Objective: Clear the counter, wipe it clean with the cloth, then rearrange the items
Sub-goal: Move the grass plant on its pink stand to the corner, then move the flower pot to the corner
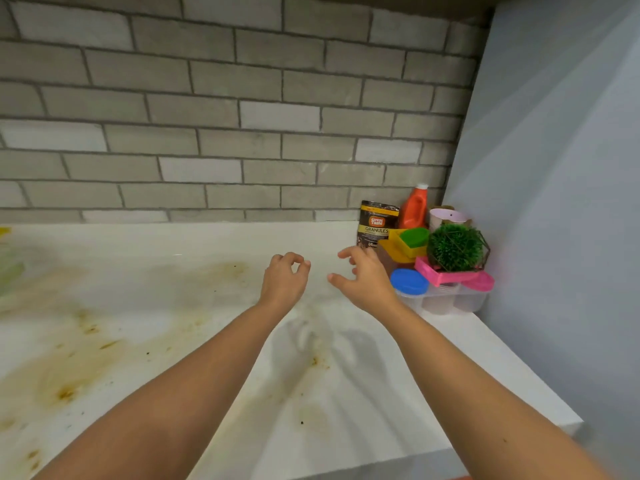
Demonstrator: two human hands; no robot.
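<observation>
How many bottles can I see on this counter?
1. The orange bottle stands in the back right corner, beside the granules pouch and behind the yellow box; others may be hidden there.

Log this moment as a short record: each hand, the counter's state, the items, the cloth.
left hand: above the counter, fingers curled, thumb tip meeting a fingertip, nothing visible in it
right hand: fingers spread, near the items, holding nothing
counter: brown stains and dark specks, not yet wiped
items: coffee pouch, orange bottle, green plant ball, blue-lidded container, crowded in the back right corner
cloth: not in view
</observation>
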